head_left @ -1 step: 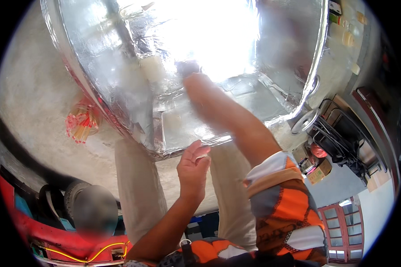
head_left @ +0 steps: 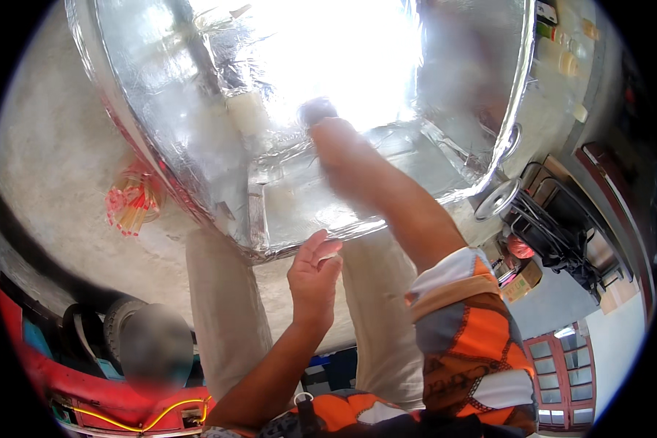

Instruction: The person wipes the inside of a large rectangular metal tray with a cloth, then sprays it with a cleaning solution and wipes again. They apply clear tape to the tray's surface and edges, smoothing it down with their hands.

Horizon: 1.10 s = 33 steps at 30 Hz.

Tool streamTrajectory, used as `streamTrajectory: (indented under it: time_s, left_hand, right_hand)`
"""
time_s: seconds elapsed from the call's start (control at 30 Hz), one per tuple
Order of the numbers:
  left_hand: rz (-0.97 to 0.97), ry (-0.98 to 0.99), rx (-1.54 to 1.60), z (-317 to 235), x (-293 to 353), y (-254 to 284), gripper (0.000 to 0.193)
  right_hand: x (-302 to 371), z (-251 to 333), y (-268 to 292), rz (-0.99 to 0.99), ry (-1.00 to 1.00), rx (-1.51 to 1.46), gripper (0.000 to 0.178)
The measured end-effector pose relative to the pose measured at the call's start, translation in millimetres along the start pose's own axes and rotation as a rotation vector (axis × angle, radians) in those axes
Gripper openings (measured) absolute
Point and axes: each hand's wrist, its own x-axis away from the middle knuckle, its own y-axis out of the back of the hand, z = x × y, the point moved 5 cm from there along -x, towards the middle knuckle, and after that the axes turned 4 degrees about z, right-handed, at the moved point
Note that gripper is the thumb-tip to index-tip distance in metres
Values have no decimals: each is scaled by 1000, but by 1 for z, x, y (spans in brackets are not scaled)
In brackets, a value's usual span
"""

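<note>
Head | left hand loosely curled; right hand blurred, grip unclear | foil-lined container between red-tipped sticks, black chairs

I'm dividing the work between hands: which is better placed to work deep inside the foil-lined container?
Right, I'd judge: the right hand is inside the foil-lined container, at a blurred dark object, while the left hand is by the near rim, fingers loosely curled. Blur hides the right hand's grip.

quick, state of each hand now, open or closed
Left hand: open, fingers loosely bent, nothing visibly held.
Right hand: cannot be told; blurred, at a dark object inside the foil-lined container.
</note>
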Motion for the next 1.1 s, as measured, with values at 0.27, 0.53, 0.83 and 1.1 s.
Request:
streamTrajectory:
  time_s: [0.27, 0.53, 0.83, 1.1]
  left_hand:
    - [-23, 15, -5, -4, -1, 2, 45]
    - [-28, 34, -39, -3, -2, -2, 44]
    - [-73, 14, -26, -5, -2, 1, 45]
    - [-28, 4, -30, -4, -6, 0, 43]
  right_hand:
    - [-19, -76, 117, 196, 63, 801, 22]
    - [-50, -128, 111, 206, -166, 969, 21]
    - [-8, -19, 39, 554, 72, 764, 29]
    - [-14, -75, 56, -66, 306, 362, 25]
